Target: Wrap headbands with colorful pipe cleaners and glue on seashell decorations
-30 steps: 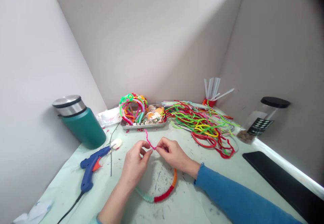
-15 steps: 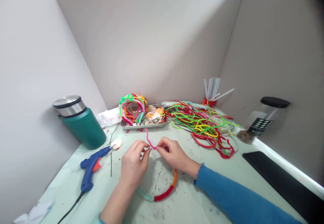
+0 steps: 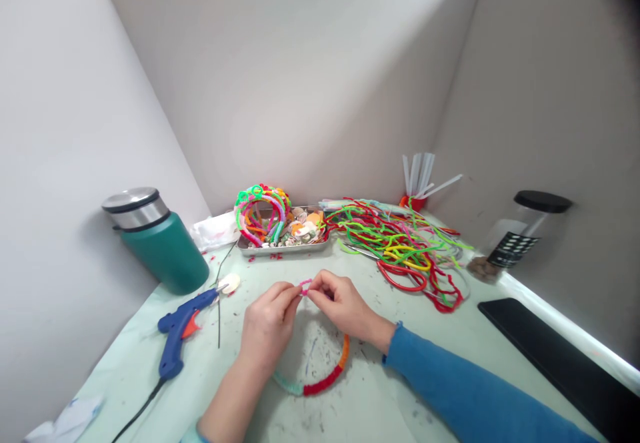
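A pink pipe cleaner (image 3: pixel 305 287) is bent into a small loop between my fingertips, above the middle of the table. My left hand (image 3: pixel 270 319) pinches it from the left, and my right hand (image 3: pixel 343 301) pinches it from the right. Below my hands, a headband (image 3: pixel 325 381) wrapped in mint, red and orange pipe cleaner curves toward me; its upper parts are hidden behind my hands.
At left are a blue glue gun (image 3: pixel 183 329), its tip by a white disc (image 3: pixel 230 283), and a green bottle (image 3: pixel 173 249). Behind, a metal tray (image 3: pixel 285 250) carries wrapped headbands (image 3: pixel 263 213). Pipe cleaners (image 3: pixel 390 229) and red-handled scissors (image 3: pixel 404 277) lie right, near a jar (image 3: pixel 520 236).
The loose end of the pink pipe cleaner, which stood up before, is now folded down into a small loop. My left hand has moved slightly right, closer to my right hand.
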Available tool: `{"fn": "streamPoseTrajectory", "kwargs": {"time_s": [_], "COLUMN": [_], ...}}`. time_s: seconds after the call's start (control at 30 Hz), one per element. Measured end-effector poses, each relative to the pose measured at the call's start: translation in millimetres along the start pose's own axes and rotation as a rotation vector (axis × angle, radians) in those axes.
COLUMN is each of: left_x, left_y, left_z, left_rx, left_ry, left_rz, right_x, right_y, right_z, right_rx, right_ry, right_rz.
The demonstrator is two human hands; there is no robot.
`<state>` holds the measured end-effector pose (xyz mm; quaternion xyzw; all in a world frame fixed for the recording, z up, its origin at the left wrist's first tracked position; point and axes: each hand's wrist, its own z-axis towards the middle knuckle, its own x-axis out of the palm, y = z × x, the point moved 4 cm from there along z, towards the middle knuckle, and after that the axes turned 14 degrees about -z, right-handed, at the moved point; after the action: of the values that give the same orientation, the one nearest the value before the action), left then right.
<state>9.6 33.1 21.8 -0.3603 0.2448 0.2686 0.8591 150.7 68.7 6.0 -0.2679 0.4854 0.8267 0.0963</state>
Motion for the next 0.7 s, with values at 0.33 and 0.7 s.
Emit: {"fn": "streamPoseTrajectory", "kwargs": {"time_s": [0.33,0.7], "left_x": [0.0,4.4], "left_y": [1.3,9.4], "left_z": [4.3,2.6], "left_rx": [-0.242,-0.562], "left_ry": [0.147,0.268], "left_rz": [-0.154,-0.468], "right_x": [-1.9,-1.2], "right_y": [5.6,5.6], "right_z": [-1.0,-1.8], "right_rx": [-0.005,-0.006], "right_ry": [0.029,0.042], "right_rz": [0.023,0.033]}}
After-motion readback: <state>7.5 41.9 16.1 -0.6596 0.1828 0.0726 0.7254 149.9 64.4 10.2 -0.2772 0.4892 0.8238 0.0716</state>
